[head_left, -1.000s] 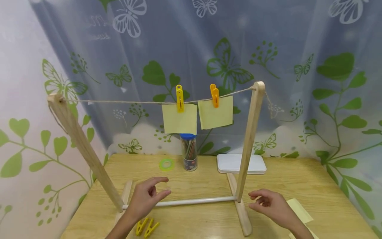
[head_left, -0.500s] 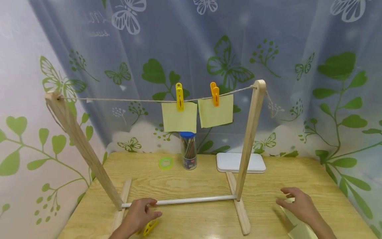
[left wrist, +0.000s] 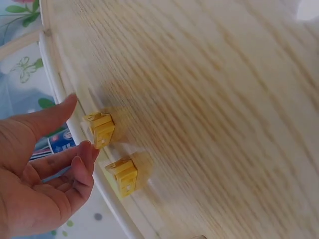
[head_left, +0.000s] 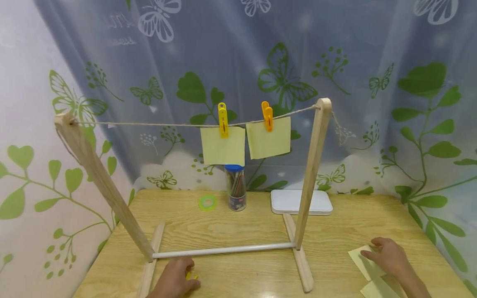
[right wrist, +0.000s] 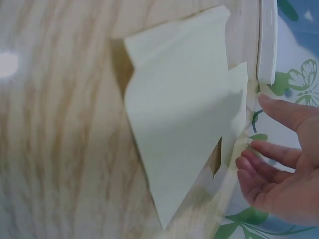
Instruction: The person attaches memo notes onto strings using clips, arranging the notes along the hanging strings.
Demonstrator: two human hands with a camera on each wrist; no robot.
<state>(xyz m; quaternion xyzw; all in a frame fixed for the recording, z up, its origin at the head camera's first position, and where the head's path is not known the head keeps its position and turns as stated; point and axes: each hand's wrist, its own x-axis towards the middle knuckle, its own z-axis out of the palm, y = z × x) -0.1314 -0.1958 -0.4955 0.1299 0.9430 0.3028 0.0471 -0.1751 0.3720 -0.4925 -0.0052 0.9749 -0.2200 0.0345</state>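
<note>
My left hand (head_left: 174, 278) is low over the table, thumb and fingers parted beside a yellow clothespin (left wrist: 101, 130). A second yellow clothespin (left wrist: 123, 177) lies close by on the wood. Over at the right, my right hand (head_left: 389, 257) hovers by a pale yellow paper note (head_left: 363, 263), its thumb and fingers spread with nothing between them. Another paper note (right wrist: 179, 104) lies nearer, its edges curling up. Two more notes hang from the string (head_left: 156, 124): one note (head_left: 223, 149) under a yellow clothespin (head_left: 222, 120), the other (head_left: 270, 140) under an orange clothespin (head_left: 267, 116).
A wooden frame with a left post (head_left: 108, 194), a right post (head_left: 313, 174) and a white crossbar (head_left: 227, 250) stands across the table (head_left: 238, 277). Behind it are a green tape roll (head_left: 207, 203), a jar of pencils (head_left: 236, 188) and a white case (head_left: 320, 203).
Both hands have come down toward the table. The left hand has lowered to the yellow clothespins, and the right has moved right to the paper notes.
</note>
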